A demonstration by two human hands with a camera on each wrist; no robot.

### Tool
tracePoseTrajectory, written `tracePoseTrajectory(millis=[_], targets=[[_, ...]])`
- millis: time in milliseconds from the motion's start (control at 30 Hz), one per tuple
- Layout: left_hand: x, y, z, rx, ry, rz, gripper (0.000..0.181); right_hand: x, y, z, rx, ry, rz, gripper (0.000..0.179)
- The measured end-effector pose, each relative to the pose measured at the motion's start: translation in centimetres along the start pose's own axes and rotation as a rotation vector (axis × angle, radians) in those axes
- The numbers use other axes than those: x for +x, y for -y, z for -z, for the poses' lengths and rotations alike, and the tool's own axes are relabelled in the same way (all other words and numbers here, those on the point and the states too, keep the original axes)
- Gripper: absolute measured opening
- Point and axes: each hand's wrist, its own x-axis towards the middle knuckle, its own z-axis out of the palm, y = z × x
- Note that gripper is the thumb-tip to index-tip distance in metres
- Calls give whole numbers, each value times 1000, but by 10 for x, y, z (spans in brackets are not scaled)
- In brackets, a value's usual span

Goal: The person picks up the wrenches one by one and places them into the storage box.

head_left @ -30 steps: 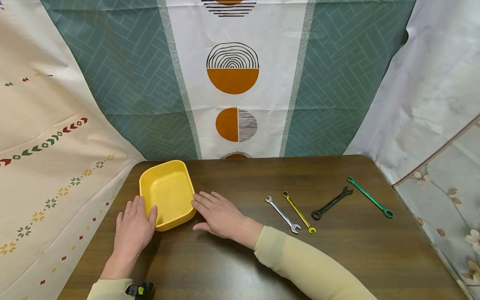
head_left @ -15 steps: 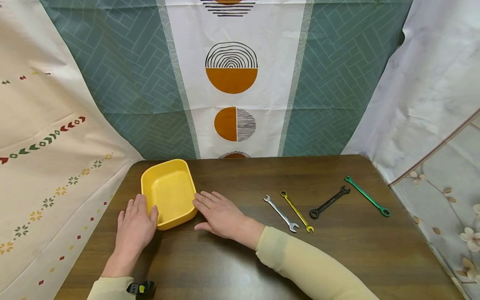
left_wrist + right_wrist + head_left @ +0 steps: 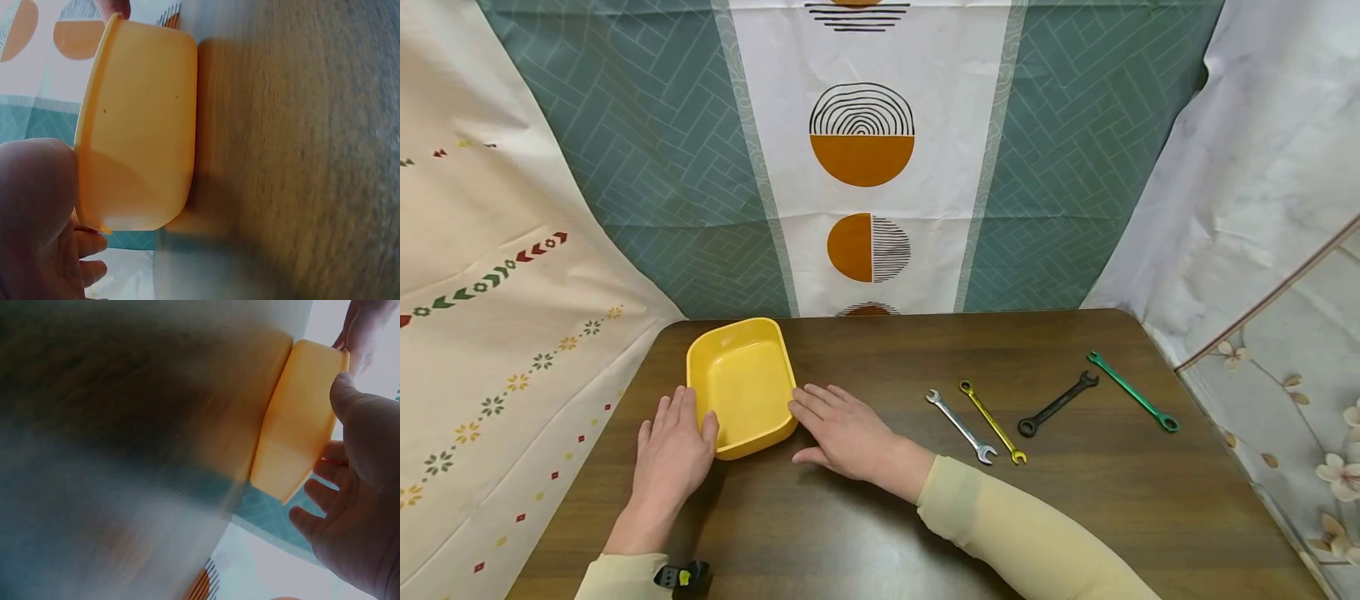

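A yellow plastic bin [image 3: 742, 387] with rounded corners stands upright at the left of the table, and nothing lies inside it. My left hand [image 3: 672, 454] touches its left side with fingers stretched forward, the thumb near its front left corner. On the other side, the extended fingertips of my right hand [image 3: 846, 433] touch the bin's right wall. In the left wrist view the bin's outer wall [image 3: 140, 125] sits flat on the wood beside my left hand [image 3: 37, 206]. The right wrist view has my right hand [image 3: 369, 469] beside the bin [image 3: 300, 419], fingers spread.
On the right half of the brown table [image 3: 880, 342] lie a silver wrench [image 3: 961, 427], a yellow wrench [image 3: 992, 422], a black wrench [image 3: 1058, 404] and a green wrench [image 3: 1132, 391]. Patterned cloths hang behind the table and along both sides.
The bin has slid slightly to the right along the table, with both hands moving along at its sides. The wrenches keep their places; the head view has shifted a little.
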Motion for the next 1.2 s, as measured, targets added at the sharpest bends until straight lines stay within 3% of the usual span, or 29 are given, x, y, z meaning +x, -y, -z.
tracePoseTrajectory(millis=[400, 1200], targets=[[2, 1, -4, -3, 9, -12, 73, -6, -1, -1, 19, 8, -7, 80], [3, -14, -7, -20, 40, -28, 71, -21, -4, 2, 14, -31, -26, 78]])
